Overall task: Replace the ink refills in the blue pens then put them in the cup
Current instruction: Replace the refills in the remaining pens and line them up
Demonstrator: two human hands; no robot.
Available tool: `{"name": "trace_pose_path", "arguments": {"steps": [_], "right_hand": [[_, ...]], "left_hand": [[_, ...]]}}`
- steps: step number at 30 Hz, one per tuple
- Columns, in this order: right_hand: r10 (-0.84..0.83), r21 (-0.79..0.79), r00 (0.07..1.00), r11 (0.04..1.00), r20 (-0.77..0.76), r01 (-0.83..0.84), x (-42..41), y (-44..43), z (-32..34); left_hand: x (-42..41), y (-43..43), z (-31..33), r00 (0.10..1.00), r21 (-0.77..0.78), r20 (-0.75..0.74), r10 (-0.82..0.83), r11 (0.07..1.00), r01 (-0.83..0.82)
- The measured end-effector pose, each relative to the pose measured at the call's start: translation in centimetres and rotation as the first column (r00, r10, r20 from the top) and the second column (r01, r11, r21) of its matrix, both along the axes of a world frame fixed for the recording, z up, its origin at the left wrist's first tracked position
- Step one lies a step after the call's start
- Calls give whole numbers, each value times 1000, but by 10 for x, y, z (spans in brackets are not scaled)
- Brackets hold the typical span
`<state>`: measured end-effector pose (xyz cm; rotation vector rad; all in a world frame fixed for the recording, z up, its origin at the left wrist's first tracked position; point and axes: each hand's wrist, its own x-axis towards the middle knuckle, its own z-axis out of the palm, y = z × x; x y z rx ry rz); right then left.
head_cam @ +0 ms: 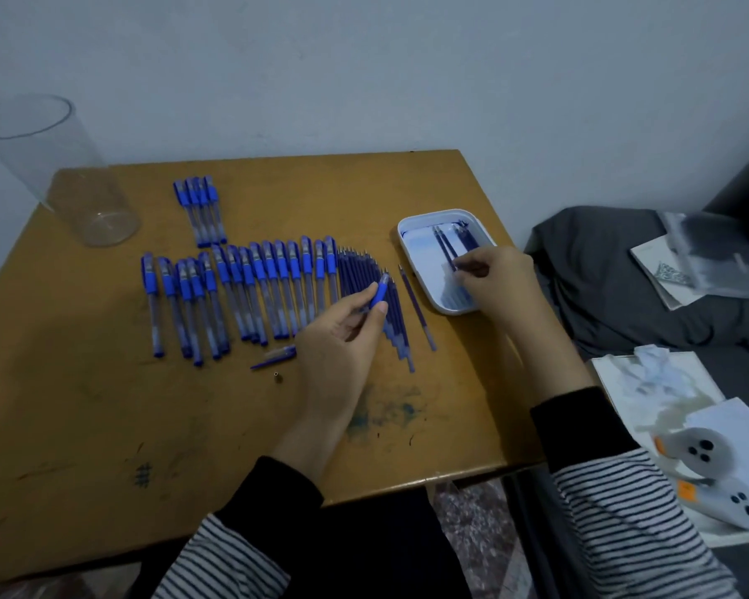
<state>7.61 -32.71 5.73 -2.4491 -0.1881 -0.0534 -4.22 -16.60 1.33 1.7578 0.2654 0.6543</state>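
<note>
Refill pinched at near end by right hand fingers, over white tray at right of surface; axis far-left to near-right. Left hand fingers clamped on pen, cap end far-right. Loose refills between hands, axes near-far, nearer left hand; probably right hand's next pick. Cup far left, well apart. No legible writing.

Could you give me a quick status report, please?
Left hand holds a blue pen. Right hand pinches a refill in the white tray. Cup empty, nothing blocking.
</note>
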Motion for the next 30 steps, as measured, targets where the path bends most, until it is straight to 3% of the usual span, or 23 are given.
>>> {"name": "trace_pose_path", "arguments": {"steps": [12,14,17,22,24,30], "right_hand": [[19,-98,1000,995,-21,-21,12,8,-4],[16,25,998,1000,-54,-15,7,8,0],[75,340,991,940,-109,-33,-6,8,3],[152,770,980,638,-127,1,-29,25,-2],[116,837,988,547,-102,22,-34,34,-6],[58,884,995,466,-80,44,-37,46,-9]], "left_hand": [[2,3,-3,1000,-1,-4,8,1000,-8],[1,3,-3,1000,-10,-7,5,1000,-5],[0,2,-2,1000,-6,0,0,1000,0],[-2,2,-1,999,-19,1,-39,999,39],[-3,2,0,998,-38,28,-55,998,56],[-6,1,1,990,-66,65,-126,989,131]]}}
